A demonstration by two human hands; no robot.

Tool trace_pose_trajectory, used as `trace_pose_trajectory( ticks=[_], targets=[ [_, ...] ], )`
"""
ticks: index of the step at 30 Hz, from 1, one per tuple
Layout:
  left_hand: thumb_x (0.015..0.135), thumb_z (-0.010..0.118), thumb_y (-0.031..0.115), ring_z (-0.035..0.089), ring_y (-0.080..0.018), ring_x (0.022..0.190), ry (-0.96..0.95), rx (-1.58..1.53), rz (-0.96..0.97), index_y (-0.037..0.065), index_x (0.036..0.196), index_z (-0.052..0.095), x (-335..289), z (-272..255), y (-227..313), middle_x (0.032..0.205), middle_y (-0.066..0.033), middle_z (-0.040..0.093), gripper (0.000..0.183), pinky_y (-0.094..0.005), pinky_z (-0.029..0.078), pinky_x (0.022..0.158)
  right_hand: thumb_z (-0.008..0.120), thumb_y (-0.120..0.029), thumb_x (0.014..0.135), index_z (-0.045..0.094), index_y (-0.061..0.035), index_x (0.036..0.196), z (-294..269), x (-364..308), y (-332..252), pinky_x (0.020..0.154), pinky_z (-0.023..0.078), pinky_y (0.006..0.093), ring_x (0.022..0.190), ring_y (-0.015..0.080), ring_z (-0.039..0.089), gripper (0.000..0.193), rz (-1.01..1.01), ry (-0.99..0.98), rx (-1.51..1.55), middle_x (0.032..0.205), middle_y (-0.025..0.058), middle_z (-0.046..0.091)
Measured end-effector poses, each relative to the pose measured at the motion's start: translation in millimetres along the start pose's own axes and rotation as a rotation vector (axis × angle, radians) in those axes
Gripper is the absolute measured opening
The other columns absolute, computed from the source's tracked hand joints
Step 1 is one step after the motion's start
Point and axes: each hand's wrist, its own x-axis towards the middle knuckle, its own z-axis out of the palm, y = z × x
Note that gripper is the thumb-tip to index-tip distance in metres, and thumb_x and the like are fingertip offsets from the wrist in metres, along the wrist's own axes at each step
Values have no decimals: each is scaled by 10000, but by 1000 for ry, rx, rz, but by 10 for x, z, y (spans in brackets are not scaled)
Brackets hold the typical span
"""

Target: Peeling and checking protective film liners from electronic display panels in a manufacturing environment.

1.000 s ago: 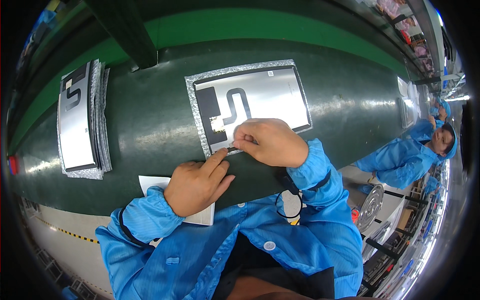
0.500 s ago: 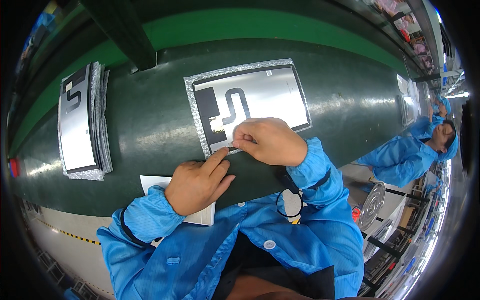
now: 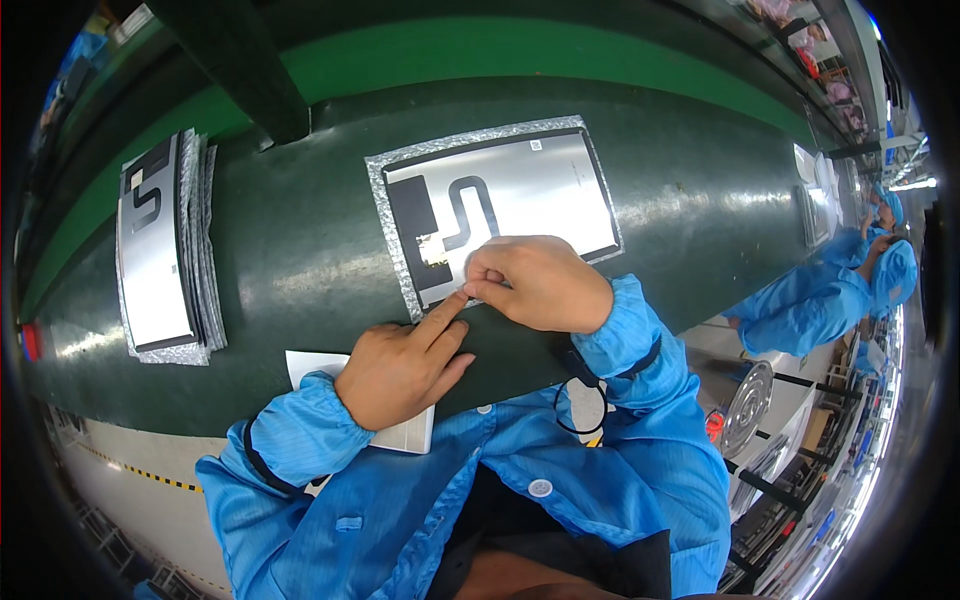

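A flat silver display panel (image 3: 548,185) with a black border and a black S-shaped strip (image 3: 470,205) lies on a bubble-wrap sheet (image 3: 378,190) in the middle of the bench. My left hand (image 3: 400,372) reaches to the panel's near edge, its index finger stretched out and its tip pressed there, the other fingers loosely apart. Right beside that fingertip, my right hand (image 3: 545,285) is closed in a pinch over the same edge. Whatever sits between its thumb and finger is too small or hidden to make out. Under my left wrist lies a white paper pad (image 3: 412,434).
A stack of similar panels (image 3: 155,265) with bubble wrap between them stands at the left on the green bench (image 3: 290,250). A dark post (image 3: 240,70) rises behind it. More flat pieces (image 3: 815,205) lie at the far right end, near a co-worker in blue (image 3: 810,305).
My left hand has shifted slightly right, its index fingertip closer to my right hand's pinch. My right hand stays nearly still. The co-worker at the right has turned their head.
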Motion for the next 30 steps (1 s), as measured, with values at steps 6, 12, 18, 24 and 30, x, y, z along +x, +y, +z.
trace_pose_trajectory(
  ticks=[6,12,18,24,30],
  targets=[
    [836,707,231,663,-244,591,-14,-35,-45,22,923,633,16,12,6,1288,-148,590,238,-341,546,566,665,-266,859,659,-57,841,-12,-18,-34,677,504,415,780,316,660,210,3,-1,-42,819,112,678],
    [830,712,228,667,-253,589,18,-35,-68,26,798,614,29,53,37,1251,-158,618,227,-348,550,566,728,-382,834,621,-32,986,-67,-74,-34,624,502,392,682,309,656,396,68,121,-121,759,118,659],
    [790,756,209,660,-237,565,-4,-37,-97,28,880,671,13,58,54,1259,-133,627,219,-345,549,557,670,-280,874,583,-44,972,-285,-208,94,657,507,410,746,318,671,270,104,40,-44,808,136,678],
    [812,731,215,665,-241,591,5,-22,-82,16,836,652,28,51,63,1267,-162,613,215,-343,545,568,634,-179,899,595,-59,980,-307,-375,300,653,501,386,735,284,657,150,123,88,109,788,111,664],
    [780,767,200,655,-233,567,3,-22,-108,26,864,672,45,57,74,1256,-119,628,215,-332,543,562,621,-113,895,612,-56,961,-275,-412,405,646,497,367,712,257,645,87,97,128,220,770,101,650]
  ],
)
